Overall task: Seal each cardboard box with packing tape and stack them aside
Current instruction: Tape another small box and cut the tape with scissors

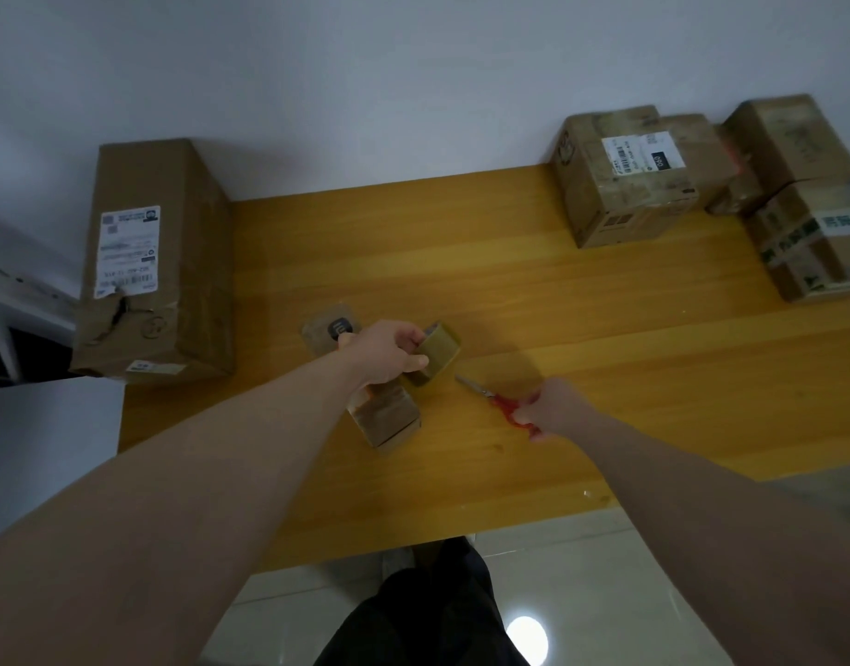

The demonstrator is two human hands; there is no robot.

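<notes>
At the centre of the frame, a brown roll of packing tape is gripped by the curled fingers of the left hand, just above a small taped cardboard box lying on the yellow wooden surface. Right of centre, red-handled scissors are held by the right hand, whose fingers are curled round the handles. A tall cardboard box is seen at the upper left, and a cluster of cardboard boxes at the upper right.
</notes>
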